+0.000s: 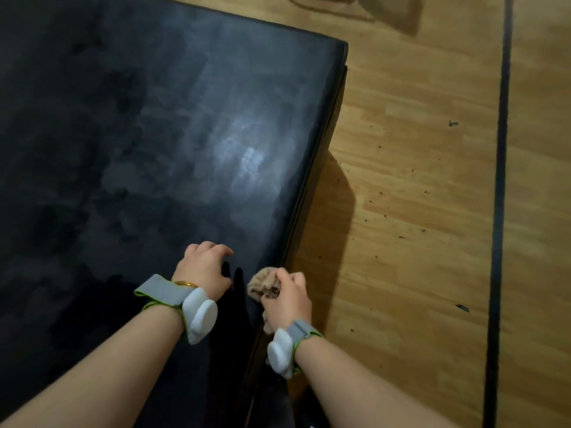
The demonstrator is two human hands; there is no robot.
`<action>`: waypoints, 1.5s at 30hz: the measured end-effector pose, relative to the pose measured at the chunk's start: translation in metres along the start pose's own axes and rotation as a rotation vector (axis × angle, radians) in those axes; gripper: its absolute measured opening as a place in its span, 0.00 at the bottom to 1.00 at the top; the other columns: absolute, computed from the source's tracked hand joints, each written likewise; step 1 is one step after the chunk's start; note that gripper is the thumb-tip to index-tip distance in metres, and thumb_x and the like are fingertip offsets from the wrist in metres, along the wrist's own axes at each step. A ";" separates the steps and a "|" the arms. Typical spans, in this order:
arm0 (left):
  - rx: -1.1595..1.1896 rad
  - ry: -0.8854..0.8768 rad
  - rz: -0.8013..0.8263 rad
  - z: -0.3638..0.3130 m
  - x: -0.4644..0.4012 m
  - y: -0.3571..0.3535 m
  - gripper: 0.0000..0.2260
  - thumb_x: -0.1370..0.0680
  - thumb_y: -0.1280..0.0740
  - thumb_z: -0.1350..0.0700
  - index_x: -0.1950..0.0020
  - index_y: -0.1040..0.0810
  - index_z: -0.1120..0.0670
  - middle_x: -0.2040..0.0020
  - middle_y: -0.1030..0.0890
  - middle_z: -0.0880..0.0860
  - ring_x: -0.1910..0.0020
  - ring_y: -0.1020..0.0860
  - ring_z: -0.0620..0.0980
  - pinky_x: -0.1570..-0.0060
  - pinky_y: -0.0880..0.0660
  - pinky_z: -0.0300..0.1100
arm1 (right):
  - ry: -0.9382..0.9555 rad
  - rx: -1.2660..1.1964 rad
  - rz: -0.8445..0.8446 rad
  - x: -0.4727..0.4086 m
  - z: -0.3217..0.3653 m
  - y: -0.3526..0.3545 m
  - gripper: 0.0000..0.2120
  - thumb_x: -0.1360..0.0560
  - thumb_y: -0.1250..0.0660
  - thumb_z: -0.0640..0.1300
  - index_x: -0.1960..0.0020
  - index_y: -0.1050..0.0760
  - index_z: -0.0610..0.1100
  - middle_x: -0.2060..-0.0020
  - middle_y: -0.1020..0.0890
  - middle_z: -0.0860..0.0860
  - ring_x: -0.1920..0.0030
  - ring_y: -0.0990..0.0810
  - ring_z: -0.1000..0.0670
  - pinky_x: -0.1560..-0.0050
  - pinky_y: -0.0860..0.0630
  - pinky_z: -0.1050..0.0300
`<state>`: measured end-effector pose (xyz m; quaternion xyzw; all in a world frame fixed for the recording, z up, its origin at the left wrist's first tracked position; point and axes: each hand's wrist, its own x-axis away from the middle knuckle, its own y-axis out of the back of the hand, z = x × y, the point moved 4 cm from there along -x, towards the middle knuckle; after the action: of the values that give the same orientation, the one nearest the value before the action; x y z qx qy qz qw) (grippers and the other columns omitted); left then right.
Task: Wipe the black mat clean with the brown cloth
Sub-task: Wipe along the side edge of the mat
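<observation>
The black mat (160, 143) is thick and shiny and fills the left and middle of the head view, with grey smears and a light glare on its surface. My right hand (289, 299) grips the bunched brown cloth (265, 284) at the mat's right edge, near its lower end. My left hand (204, 267) rests on the mat just left of the cloth, fingers bent with the tips pressing on the surface. Both wrists wear grey bands with white units.
A wooden floor (411, 186) lies to the right of the mat, dotted with small dark crumbs. A dark line (500, 193) runs down the floor at the far right. Something shadowed sits at the top edge (389, 10).
</observation>
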<state>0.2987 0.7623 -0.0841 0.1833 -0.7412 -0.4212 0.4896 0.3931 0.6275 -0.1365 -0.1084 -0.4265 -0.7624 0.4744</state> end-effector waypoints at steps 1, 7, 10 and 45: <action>-0.002 0.003 -0.002 0.001 0.003 -0.002 0.24 0.27 0.31 0.54 0.32 0.31 0.47 0.34 0.31 0.49 0.33 0.39 0.53 0.38 0.33 0.46 | 0.014 0.032 0.022 -0.001 -0.001 -0.001 0.09 0.27 0.34 0.43 0.47 0.29 0.49 0.51 0.35 0.51 0.55 0.23 0.44 0.56 0.26 0.55; 0.020 0.037 -0.021 0.007 0.022 -0.012 0.24 0.27 0.32 0.55 0.32 0.31 0.47 0.34 0.31 0.49 0.32 0.39 0.53 0.38 0.34 0.46 | 0.001 -0.056 -0.089 -0.033 0.009 0.022 0.10 0.27 0.37 0.38 0.48 0.30 0.48 0.52 0.35 0.49 0.56 0.22 0.40 0.55 0.25 0.55; 0.029 0.042 -0.020 0.012 0.031 -0.018 0.24 0.27 0.32 0.55 0.32 0.31 0.47 0.34 0.31 0.49 0.32 0.38 0.53 0.39 0.33 0.46 | 0.006 -0.030 -0.135 -0.016 0.007 0.008 0.09 0.27 0.37 0.39 0.49 0.31 0.49 0.51 0.36 0.50 0.56 0.23 0.41 0.55 0.25 0.53; 0.045 0.112 0.028 0.056 0.078 -0.045 0.24 0.28 0.30 0.55 0.32 0.30 0.47 0.34 0.31 0.50 0.32 0.39 0.54 0.37 0.35 0.47 | -0.068 0.006 -0.019 0.071 -0.023 -0.055 0.08 0.28 0.33 0.44 0.49 0.28 0.50 0.51 0.34 0.52 0.53 0.23 0.44 0.55 0.29 0.58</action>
<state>0.2078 0.7078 -0.0854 0.2071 -0.7245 -0.3866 0.5318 0.3161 0.5756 -0.1405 -0.1288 -0.4460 -0.7614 0.4526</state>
